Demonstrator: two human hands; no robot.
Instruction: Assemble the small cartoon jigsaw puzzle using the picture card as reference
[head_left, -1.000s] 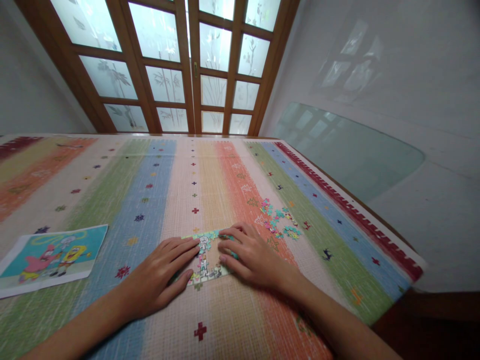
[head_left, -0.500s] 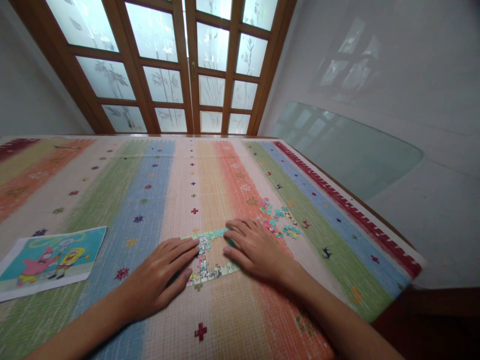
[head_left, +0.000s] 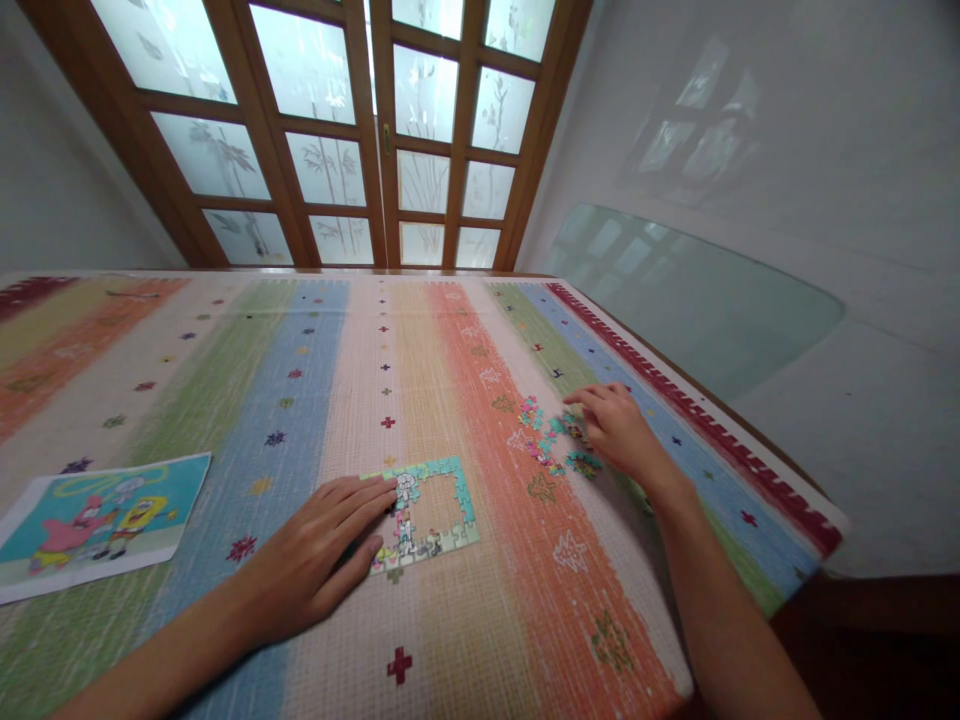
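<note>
Since half a second ago only one thing has moved. The left hand (head_left: pixel 315 560) has stayed where it was, near the front edge of the tabletop (head_left: pixel 420 640). It lies flat with the palm down and the fingers stretched wide, and it holds nothing. Its fingertips press on the left side of the puzzle (head_left: pixel 463 497).

The puzzle is in the same place, a little in front of the middle of the tabletop. It is a rectangular frame of joined pieces, with some more pieces joined inside on its left. Its right side was covered before and is now in full view, because the right hand (head_left: pixel 619 430) has left it. That hand is now farther back, towards the right edge, with the fingers bent down over the loose pieces (head_left: pixel 583 462). Whether it pinches a piece cannot be told.

Counted: two hands, one puzzle, and one scattered group of loose pieces, too small to count singly. There is one printed picture (head_left: pixel 97 520) at the left edge. Behind the far edge stands one wooden door (head_left: pixel 382 130) with two leaves, and one glass sheet (head_left: pixel 697 300) leans on the right wall.
</note>
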